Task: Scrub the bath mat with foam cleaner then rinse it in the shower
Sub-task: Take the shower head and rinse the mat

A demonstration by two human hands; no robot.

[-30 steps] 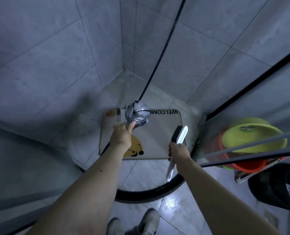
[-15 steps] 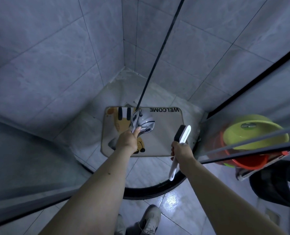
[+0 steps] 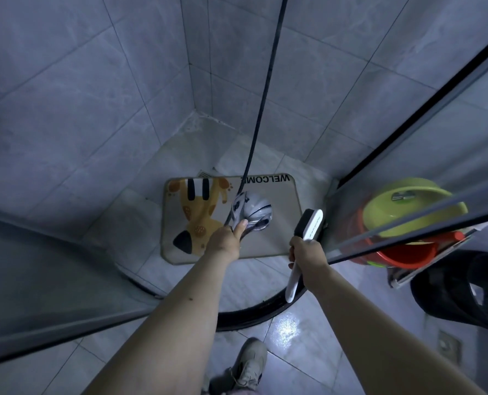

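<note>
A: What is held nearest?

B: A white-handled, black-bristled scrub brush (image 3: 308, 226) is gripped by the right hand (image 3: 306, 252); a silver round shower head (image 3: 254, 210) is gripped by the left hand (image 3: 225, 242).

A: And beyond?

B: Below the shower head, the beige dog-print bath mat (image 3: 277, 238) lies flat. The head has been lowered closer, suggesting rinsing; no spray is discernible.

The beige rectangular bath mat (image 3: 279, 223) at the centre of the frame carries black "WELCOME" lettering and an orange-yellow cartoon animal with black stripes and brown spots. Above it hang a shiny silver shower head (image 3: 255, 208) on a black hose (image 3: 262, 95) and a white-backed brush with black bristles (image 3: 308, 223). At the right, a lime-green basin (image 3: 408, 206) sits over a red basin (image 3: 402, 253); grey marbled tiles (image 3: 80, 109) cover the walls.
</note>
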